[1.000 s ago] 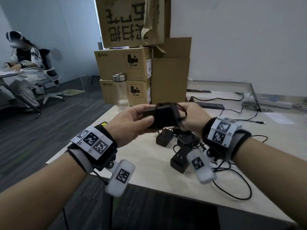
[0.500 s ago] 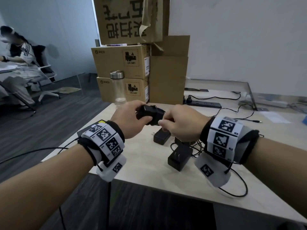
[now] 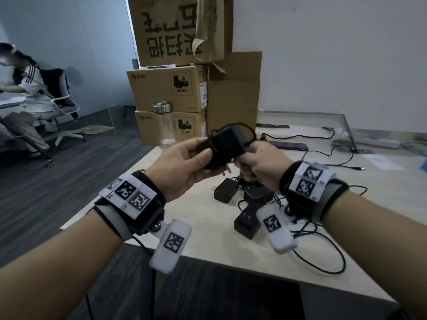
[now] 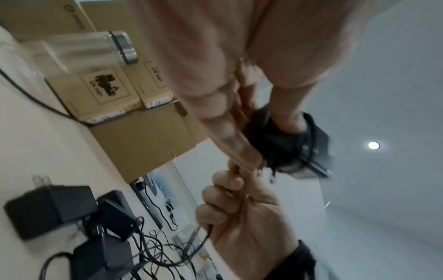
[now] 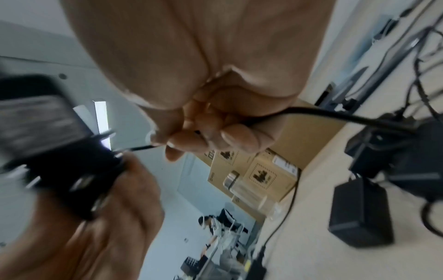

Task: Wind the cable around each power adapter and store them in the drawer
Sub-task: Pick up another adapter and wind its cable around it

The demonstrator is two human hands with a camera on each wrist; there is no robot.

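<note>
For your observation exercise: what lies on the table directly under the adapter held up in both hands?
Under the held adapter, several black adapters lie on the table in tangled cables. The right hand covers part of the pile.

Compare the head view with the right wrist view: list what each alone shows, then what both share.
Only the head view: both wrists with white marker bands, loops of thin black cable round the held black power adapter.
Only the right wrist view: right hand pinching that cable.
Both: left hand, clear steel-capped bottle, seated person.
</note>
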